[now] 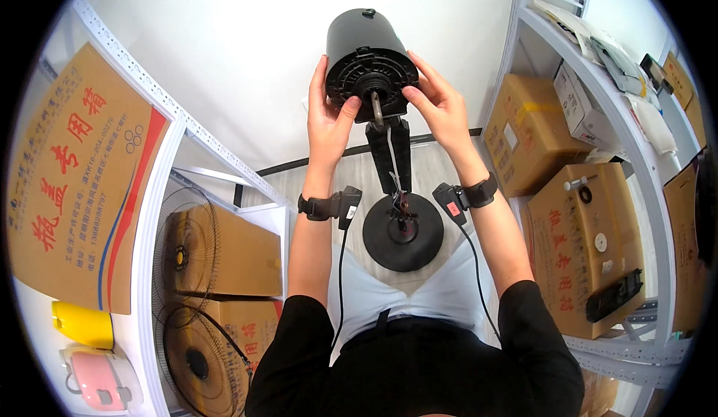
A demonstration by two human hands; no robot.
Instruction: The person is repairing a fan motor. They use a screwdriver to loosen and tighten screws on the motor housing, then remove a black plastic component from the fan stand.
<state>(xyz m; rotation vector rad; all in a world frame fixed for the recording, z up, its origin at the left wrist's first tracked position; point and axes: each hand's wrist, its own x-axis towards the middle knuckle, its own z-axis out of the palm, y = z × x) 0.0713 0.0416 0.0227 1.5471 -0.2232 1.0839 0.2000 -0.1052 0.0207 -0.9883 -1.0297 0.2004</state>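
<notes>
A black cylindrical fan motor housing [364, 39] with a metal shaft [377, 110] pointing toward me is atop a black stand column [387, 159], which stands on a round black base [403, 245]. My left hand [333, 110] holds the housing's left side, its thumb near the lower front. My right hand [437, 106] holds the right side, its thumb pressed on the front rim. Both wrists wear black straps with small devices and cables.
Metal shelving [179, 129] on both sides holds cardboard boxes [538, 133]. Wire fan grilles [187, 245], a yellow container [82, 323] and a pink object [105, 379] are at left. Small parts [583, 192] lie on the lower right box; a white wall is behind.
</notes>
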